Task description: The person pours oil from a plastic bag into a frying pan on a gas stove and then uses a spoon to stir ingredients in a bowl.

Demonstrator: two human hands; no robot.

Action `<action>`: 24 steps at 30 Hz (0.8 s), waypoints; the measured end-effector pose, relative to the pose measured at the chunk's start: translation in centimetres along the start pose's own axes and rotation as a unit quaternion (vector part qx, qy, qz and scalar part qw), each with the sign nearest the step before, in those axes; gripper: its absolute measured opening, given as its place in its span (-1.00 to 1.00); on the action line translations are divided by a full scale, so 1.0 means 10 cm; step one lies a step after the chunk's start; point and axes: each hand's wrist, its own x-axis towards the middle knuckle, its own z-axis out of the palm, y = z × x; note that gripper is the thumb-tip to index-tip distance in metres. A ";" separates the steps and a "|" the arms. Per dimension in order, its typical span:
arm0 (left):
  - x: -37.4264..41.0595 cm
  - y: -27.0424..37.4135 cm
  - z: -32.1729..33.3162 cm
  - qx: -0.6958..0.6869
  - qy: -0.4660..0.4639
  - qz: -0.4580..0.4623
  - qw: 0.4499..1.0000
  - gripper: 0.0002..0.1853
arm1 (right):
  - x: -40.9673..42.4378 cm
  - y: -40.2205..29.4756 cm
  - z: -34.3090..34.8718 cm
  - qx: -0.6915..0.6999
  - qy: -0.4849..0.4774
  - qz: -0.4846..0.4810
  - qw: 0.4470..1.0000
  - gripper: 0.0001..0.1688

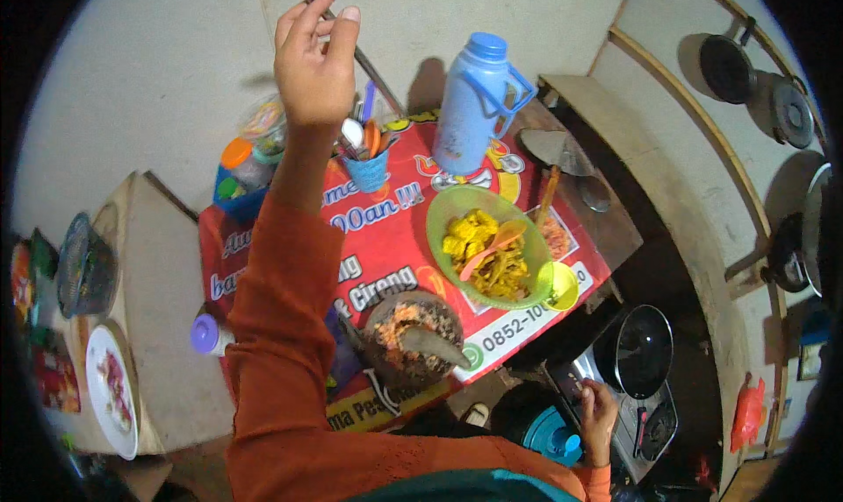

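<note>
My left hand, in an orange-brown sleeve, is raised before the pale wall, its fingers apart and loosely bent. A dark rod slants behind it; I see no grip on the rod. Below my left forearm lies a red printed banner covering the table. Low on the right, my right hand hangs near the gas stove with thumb and fingers close together; whether they pinch something small is unclear. A stone mortar with orange paste and a pestle stands at the table's near edge.
A green bowl holds yellow food and an orange spoon. Behind stand a blue flask and a cutlery cup. A black pan sits on the stove. Left are a white plate and a basket.
</note>
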 end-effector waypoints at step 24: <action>-3.73 1.48 -0.16 0.360 -0.261 -0.507 0.738 -0.38 | 0.88 -0.23 0.33 0.062 -0.227 -0.162 0.958 -0.67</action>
